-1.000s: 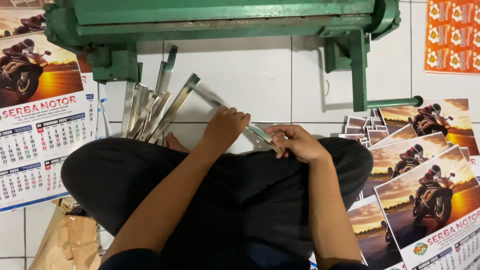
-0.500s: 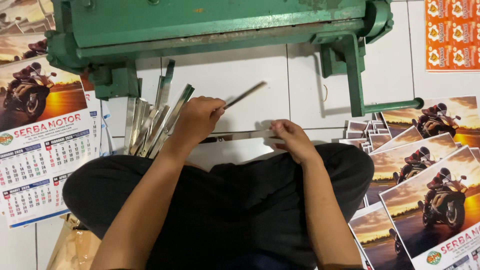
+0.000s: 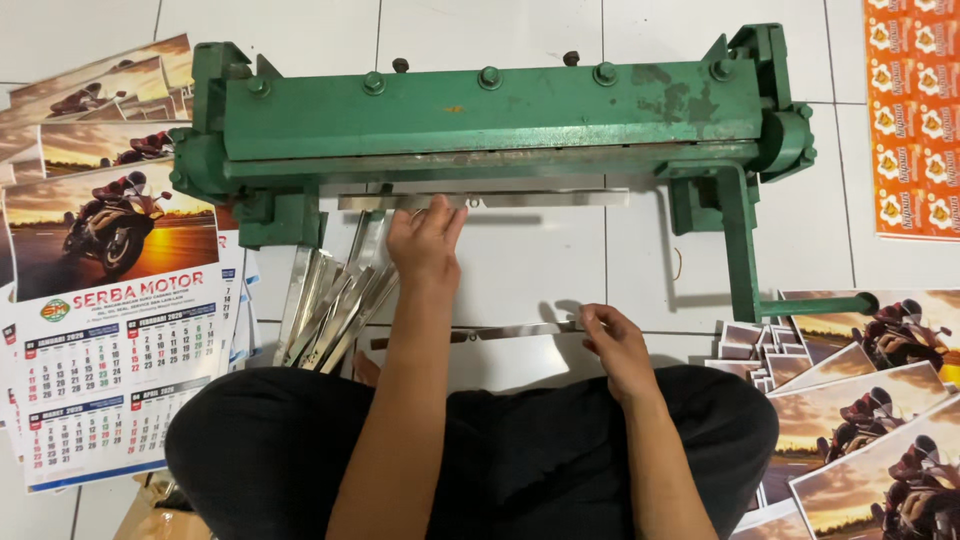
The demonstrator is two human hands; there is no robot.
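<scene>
**tinbender:** So where are the hands at here?

**shopfloor_sam:** Well apart. The left hand [image 3: 425, 240] is stretched way forward, arm nearly straight, palm down, fingers together and lying flat on a long metal strip [image 3: 520, 200] that sits along the front edge of the green bending machine [image 3: 480, 110]. It's pressing or touching it rather than wrapping around it; can't tell if there's a real grip.

**tinbender:** And the other one?

**shopfloor_sam:** The right hand [image 3: 615, 345] is pulled in close to the body, elbow bent, wrist over the knee. Fingertips pinched shut on the right end of a second metal strip [image 3: 500, 332], which runs level across the white tiled floor [image 3: 520, 270] just in front of the person's crossed legs in dark trousers [image 3: 500, 460].

**tinbender:** Anything else lying around?

**shopfloor_sam:** A fanned pile of more strips [image 3: 330, 305] just left of the left forearm, below the machine's left foot. Calendar sheets with motorbike pictures [image 3: 110, 340] stacked toward the left edge of the floor, another spread of bike prints [image 3: 860, 420] toward the right corner, and an orange printed sheet [image 3: 915, 110] at the top right. The machine's handle bar [image 3: 820, 305] sticks out to the right.
</scene>
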